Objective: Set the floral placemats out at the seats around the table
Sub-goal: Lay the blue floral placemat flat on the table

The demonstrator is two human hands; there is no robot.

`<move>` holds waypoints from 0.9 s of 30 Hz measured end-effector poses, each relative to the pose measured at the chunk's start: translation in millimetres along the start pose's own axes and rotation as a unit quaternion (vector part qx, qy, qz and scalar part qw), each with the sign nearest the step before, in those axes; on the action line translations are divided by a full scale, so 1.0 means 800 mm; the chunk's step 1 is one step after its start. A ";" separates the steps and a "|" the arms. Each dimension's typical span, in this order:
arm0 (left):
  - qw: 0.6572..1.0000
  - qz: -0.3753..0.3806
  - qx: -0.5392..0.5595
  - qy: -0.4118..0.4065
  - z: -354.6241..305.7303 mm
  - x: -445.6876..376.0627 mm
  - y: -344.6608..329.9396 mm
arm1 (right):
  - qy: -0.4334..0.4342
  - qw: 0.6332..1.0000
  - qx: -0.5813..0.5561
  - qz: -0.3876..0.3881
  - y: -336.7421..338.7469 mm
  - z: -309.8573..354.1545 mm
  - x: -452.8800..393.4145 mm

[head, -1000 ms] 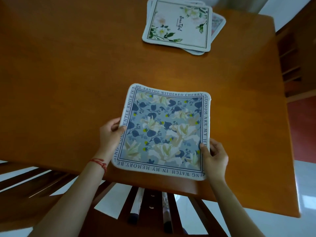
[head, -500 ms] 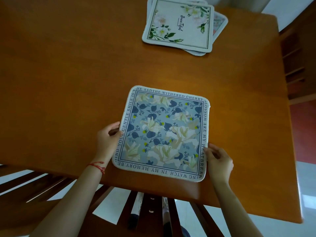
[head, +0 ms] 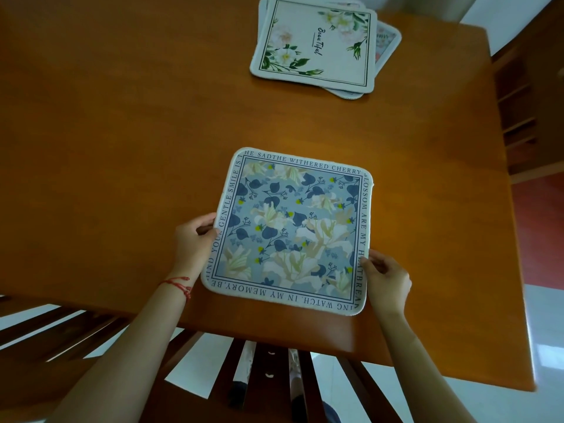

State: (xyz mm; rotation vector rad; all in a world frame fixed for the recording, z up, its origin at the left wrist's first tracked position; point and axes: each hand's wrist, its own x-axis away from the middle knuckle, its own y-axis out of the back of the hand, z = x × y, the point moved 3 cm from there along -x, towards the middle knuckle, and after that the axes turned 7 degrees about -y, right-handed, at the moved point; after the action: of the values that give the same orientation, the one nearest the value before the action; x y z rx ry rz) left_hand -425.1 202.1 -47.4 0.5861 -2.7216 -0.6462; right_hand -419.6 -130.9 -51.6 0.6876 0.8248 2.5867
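A blue floral placemat point(head: 293, 230) with lettering round its border lies flat on the wooden table point(head: 122, 117), close to the near edge. My left hand point(head: 193, 242) pinches the mat's left edge with thumb and fingertips; a red string is on that wrist. At the right edge, near the lower corner, my right hand point(head: 386, 279) pinches the mat with curled fingers. A stack of further placemats point(head: 314, 44) sits at the far side, topped by a white one with green leaves and pale flowers.
The slatted back of a wooden chair point(head: 268, 377) stands right below the near table edge, and another chair's slats point(head: 45, 331) show at lower left. Wooden shelving point(head: 518, 102) stands beyond the table's right edge, over red and white floor.
The blue mat went from slightly lifted and bowed in both hands to lying flat on the table. My thumbs slid off its top face to its side edges.
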 end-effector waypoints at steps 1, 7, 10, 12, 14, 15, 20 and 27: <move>1.000 -0.001 -0.001 -0.001 0.000 0.000 0.000 | 0.003 1.000 -0.001 0.000 0.000 0.000 0.001; 1.000 -0.010 0.003 -0.006 0.008 0.007 0.004 | 0.007 1.000 0.000 -0.003 0.001 0.000 0.004; 1.000 -0.004 0.005 -0.004 0.013 0.008 0.003 | 0.011 1.000 0.004 -0.002 0.000 -0.001 0.005; 1.000 -0.005 0.006 -0.005 0.015 0.007 0.003 | 0.012 1.000 0.001 -0.001 0.000 -0.002 0.004; 1.000 -0.005 0.004 -0.012 0.014 0.007 0.003 | 0.014 1.000 0.000 0.000 -0.001 -0.003 0.004; 1.000 -0.003 0.003 -0.014 0.014 0.006 0.003 | 0.015 1.000 -0.002 0.001 -0.001 -0.004 0.004; 1.000 0.008 0.005 -0.005 0.015 0.002 0.002 | 0.014 1.000 -0.008 -0.002 0.000 -0.007 0.003; 1.000 0.002 -0.006 -0.021 0.010 0.008 0.001 | 0.013 1.000 -0.015 0.004 0.000 -0.006 0.004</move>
State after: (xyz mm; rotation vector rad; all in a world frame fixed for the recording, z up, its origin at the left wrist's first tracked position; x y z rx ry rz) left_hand -433.5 203.0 -52.5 0.5703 -2.7554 -0.6812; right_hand -424.5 -131.8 -54.1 0.6523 0.7906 2.6149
